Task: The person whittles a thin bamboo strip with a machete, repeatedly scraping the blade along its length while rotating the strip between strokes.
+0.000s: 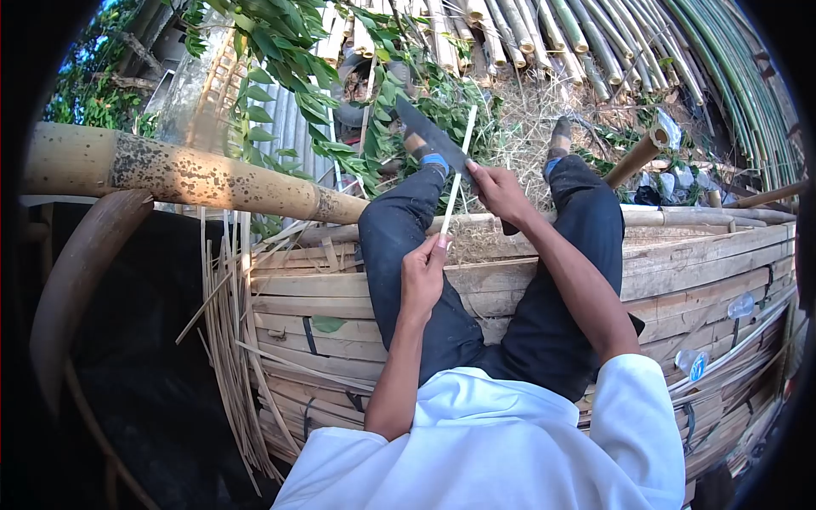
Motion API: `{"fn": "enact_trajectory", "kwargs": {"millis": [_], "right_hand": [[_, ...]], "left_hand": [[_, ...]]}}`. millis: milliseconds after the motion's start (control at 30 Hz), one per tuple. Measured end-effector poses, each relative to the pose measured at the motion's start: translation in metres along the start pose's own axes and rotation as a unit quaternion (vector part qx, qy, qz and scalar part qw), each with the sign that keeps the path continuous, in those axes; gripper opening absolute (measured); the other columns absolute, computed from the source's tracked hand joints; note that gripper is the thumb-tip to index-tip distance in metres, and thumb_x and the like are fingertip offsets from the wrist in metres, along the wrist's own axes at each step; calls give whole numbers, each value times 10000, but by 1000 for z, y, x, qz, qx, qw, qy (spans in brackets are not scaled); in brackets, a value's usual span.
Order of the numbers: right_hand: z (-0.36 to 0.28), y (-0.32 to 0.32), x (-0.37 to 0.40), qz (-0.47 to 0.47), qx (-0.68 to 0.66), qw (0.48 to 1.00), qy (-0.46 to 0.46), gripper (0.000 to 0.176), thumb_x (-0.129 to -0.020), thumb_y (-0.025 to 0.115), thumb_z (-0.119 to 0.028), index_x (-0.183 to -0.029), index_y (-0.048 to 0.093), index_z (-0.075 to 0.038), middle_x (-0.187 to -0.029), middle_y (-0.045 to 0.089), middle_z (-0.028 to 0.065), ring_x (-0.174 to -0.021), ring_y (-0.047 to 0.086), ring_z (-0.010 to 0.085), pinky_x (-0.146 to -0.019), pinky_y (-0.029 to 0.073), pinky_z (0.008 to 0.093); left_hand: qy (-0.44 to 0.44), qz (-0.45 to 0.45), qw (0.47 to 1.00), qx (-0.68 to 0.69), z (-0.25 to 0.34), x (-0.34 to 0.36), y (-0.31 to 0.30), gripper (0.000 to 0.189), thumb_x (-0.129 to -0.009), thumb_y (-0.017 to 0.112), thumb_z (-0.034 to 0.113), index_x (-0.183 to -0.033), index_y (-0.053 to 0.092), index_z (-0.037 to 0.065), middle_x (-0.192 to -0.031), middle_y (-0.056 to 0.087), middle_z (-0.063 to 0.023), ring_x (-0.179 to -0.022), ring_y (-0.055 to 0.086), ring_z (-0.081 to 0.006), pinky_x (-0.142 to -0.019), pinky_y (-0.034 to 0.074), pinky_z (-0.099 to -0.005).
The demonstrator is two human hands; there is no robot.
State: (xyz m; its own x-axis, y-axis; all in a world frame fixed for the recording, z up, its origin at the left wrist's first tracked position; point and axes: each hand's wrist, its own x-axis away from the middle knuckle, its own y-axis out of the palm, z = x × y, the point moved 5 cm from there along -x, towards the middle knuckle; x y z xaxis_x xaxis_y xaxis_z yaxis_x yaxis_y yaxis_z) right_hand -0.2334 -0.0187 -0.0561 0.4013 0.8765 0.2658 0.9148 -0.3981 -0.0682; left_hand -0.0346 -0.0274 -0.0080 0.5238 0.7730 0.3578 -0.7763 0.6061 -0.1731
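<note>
My left hand (422, 276) is closed around the lower end of a thin, pale bamboo strip (460, 167), which points up and away from me. In my right hand (501, 194) is a machete (432, 138) with a broad dark blade, angled to the upper left. The blade crosses the strip near its middle and seems to touch it. My right fingers wrap the machete close to where blade and handle meet, and part of the handle is hidden by the hand.
I sit on stacked split bamboo slats (314, 285). A thick bamboo pole (195, 174) runs along the left, beside a bundle of thin strips (234, 357). Leafy branches (289, 68) hang ahead. Cut bamboo poles (595, 42) lie beyond my feet. Plastic cups (693, 364) sit at right.
</note>
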Motion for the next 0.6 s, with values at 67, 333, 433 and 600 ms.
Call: {"fn": "enact_trajectory", "kwargs": {"millis": [67,333,433,600], "right_hand": [[-2,-1,2,28,-19,999,-33,516,-967,441,-415,-711,572,14,-526,456,37,-519,417,125,-514,370,328],[-1,-5,1,54,-14,998,-23,524,-956,461,-430,-698,577,12,-522,448,46,-523,411,128,-515,372,334],[0,14,9,-1,68,994,-90,556,-959,444,-443,-680,560,23,-516,444,38,-516,401,122,-504,364,340],[-6,-4,0,24,9,999,-30,542,-962,448,-435,-676,566,11,-521,447,25,-520,413,110,-500,363,319]], "left_hand": [[-1,14,1000,-19,1,3,2,281,-975,498,224,-1054,627,-13,-626,362,90,-535,270,-5,-458,204,-200],[10,17,1000,-21,3,1,2,293,-975,499,226,-1064,624,-24,-617,361,89,-530,269,-2,-451,199,-203],[-7,32,999,-17,4,-5,5,294,-975,499,227,-1071,623,-22,-623,375,86,-519,276,0,-441,199,-201],[9,15,1000,-7,9,-2,6,284,-976,496,219,-1072,625,-15,-603,366,93,-501,280,4,-428,200,-198]]}}
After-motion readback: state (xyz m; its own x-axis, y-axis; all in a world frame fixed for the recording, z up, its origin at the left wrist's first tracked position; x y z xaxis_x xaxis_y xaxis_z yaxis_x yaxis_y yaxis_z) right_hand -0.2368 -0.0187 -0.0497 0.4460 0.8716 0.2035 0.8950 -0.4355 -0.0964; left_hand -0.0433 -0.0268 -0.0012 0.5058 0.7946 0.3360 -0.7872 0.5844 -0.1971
